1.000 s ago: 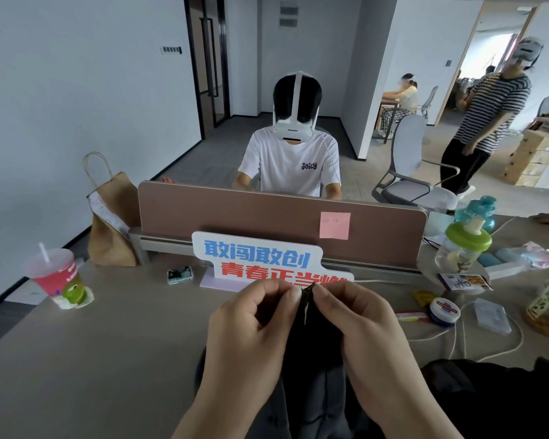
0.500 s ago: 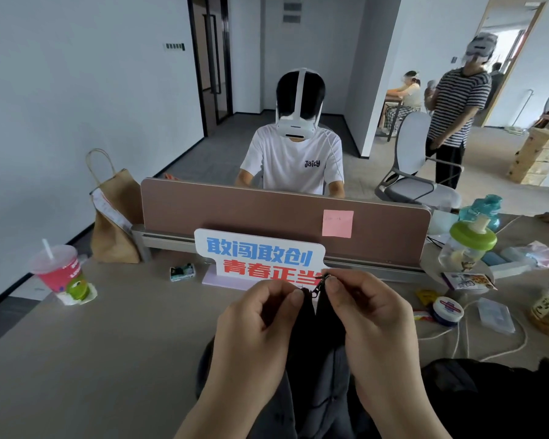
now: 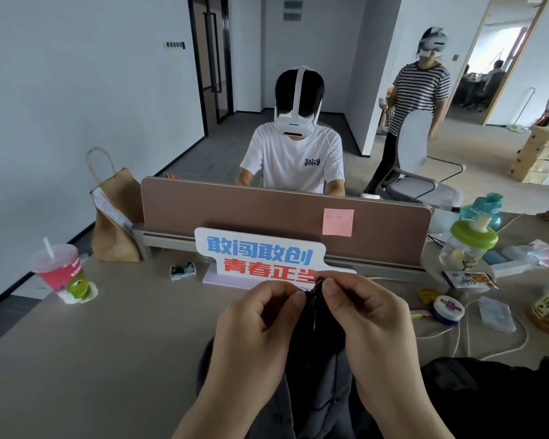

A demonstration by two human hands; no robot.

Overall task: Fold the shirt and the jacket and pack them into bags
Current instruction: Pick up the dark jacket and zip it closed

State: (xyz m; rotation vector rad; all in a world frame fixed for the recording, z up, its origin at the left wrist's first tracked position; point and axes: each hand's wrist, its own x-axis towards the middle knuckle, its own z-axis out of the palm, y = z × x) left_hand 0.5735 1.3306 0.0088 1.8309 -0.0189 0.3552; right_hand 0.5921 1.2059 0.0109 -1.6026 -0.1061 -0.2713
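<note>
A dark jacket [image 3: 317, 384] hangs from both my hands above the near edge of the desk [image 3: 108, 343]. My left hand [image 3: 260, 331] pinches the top of its left front edge. My right hand [image 3: 368, 324] pinches the top of the right edge at the zipper. The two edges meet between my fingertips. More dark fabric [image 3: 488, 397] lies at the lower right. A brown paper bag [image 3: 114, 217] stands at the back left of the desk.
A pink drink cup [image 3: 61, 270] stands at the left, a sign [image 3: 260, 258] and a brown divider [image 3: 282, 213] behind my hands. Bottles, a small tin [image 3: 448, 308] and white cables crowd the right side. A person sits opposite; another stands by a chair.
My hands have lifted the jacket's top a little higher and farther from me, still pinching both edges. The striped-shirt person in the background has walked leftward.
</note>
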